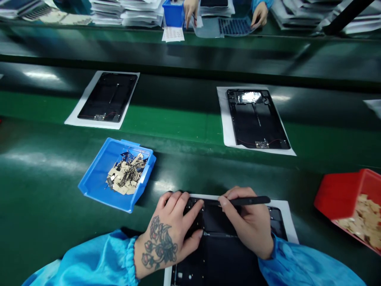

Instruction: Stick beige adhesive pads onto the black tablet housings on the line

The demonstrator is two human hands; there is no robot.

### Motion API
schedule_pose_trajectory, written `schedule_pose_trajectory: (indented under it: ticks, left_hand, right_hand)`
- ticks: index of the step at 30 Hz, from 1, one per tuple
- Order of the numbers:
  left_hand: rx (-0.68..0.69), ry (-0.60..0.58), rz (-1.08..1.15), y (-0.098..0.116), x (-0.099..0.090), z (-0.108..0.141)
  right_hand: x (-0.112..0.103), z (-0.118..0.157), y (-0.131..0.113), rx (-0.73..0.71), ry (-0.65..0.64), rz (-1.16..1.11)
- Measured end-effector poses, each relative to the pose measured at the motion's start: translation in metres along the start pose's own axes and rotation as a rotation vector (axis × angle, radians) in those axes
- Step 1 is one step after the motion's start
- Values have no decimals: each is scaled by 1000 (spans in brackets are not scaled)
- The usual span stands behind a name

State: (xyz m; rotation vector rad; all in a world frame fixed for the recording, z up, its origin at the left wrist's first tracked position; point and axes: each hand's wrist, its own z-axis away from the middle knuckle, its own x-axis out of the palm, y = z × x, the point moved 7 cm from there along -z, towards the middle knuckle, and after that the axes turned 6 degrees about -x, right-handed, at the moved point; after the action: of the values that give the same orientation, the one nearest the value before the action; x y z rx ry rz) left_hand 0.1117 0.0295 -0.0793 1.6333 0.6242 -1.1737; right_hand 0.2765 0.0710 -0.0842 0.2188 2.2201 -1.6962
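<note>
- As you lean over the green conveyor belt (38,186), the matte-black rectangular tablet shell (222,258) lies beneath your hands on a white paper sheet (290,228), seemingly as protection.
- Left of the shell, within reach, sits a shallow blue plastic tray (92,186) of tan scraps (126,176).
- Right of it sits a red plastic tray (326,194) of similar pieces.
- Your left hand (169,238) presses open on the shell, apparently steadying it.
- Your right hand (247,226) grips slim black tweezers (250,201) like a pen, for fine control.
</note>
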Motion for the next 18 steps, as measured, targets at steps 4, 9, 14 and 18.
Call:
schedule_pose_trajectory:
  ticks: [4,9,14,18]
  left_hand:
    - [-7,-19,-39,3,2,-4]
    - [-3,-18,-12,2,3,-2]
    - [29,7,74,-1,-3,3]
    - [22,-15,77,-2,-3,4]
  right_hand:
    - [2,-3,0,14,0,2]
    - [3,-9,14,209,76,-206]
    - [4,-15,20,239,111,-347]
    - [6,-13,22,250,89,-330]
